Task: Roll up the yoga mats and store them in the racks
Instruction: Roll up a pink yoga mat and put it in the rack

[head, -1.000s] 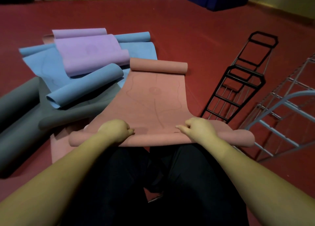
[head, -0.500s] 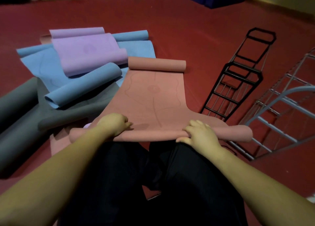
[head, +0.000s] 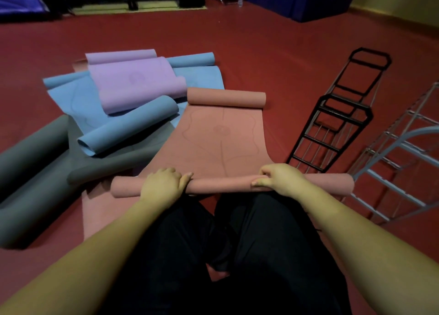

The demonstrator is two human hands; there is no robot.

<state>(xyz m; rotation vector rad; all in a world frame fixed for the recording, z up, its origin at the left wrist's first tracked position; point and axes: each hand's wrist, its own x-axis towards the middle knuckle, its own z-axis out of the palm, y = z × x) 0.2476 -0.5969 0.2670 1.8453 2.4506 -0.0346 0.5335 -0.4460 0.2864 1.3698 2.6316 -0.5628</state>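
Red flooring (head: 273, 53) filled the room, and on it lay the mats and two racks. I counted two grey yoga mats (head: 31, 162) at my left, partly rolled, with two blue yoga mats (head: 128, 124) heaped on them and two lilac yoga mats (head: 135, 84) on top of those. One salmon yoga mat (head: 221, 136) stretched away from my knees, its far end curled into a small roll and its near end wound into a tighter roll across my lap; another salmon sheet (head: 102, 210) lay flat under that near roll. To my right, a black wire rack (head: 332, 129) lay on its side, with a grey metal rack (head: 399, 162) just beside it, also tipped over.

My left hand (head: 164, 186) gripped the near roll, fingers curled over its top and thumb stretched along it. My right hand (head: 280, 179) pinched the same roll further right, fingertips and thumb squeezed into its upper edge. Both hands sat well inside the roll's ends.
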